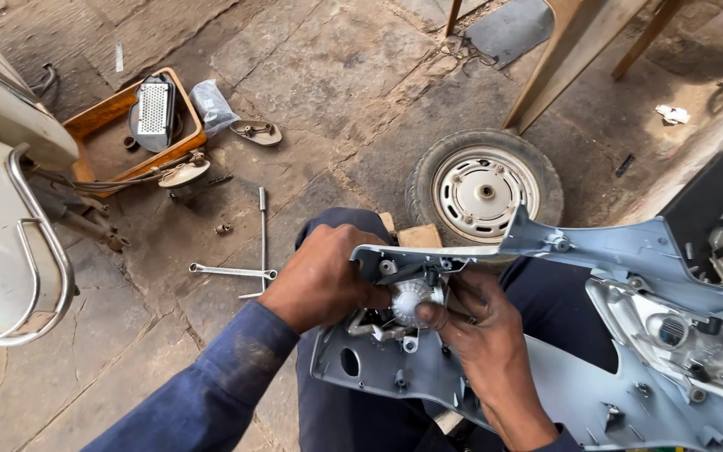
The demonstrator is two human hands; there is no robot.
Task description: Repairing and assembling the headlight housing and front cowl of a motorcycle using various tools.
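A pale blue-grey plastic scooter body panel point(579, 368) lies across my lap, inner side up. My left hand point(324, 276) grips the panel's left end by a small lamp housing. My right hand point(479, 331) pinches the round white lamp socket point(412, 297) set in that housing, thumb and fingers around it. A clear headlamp unit point(679, 335) sits in the panel further right.
A scooter wheel point(485, 188) lies flat on the stone floor ahead. Two long wrenches point(248, 255) lie to the left. An orange tray point(98, 125) with parts stands far left, beside a white scooter body point(2, 226). Wooden legs point(562, 59) stand behind.
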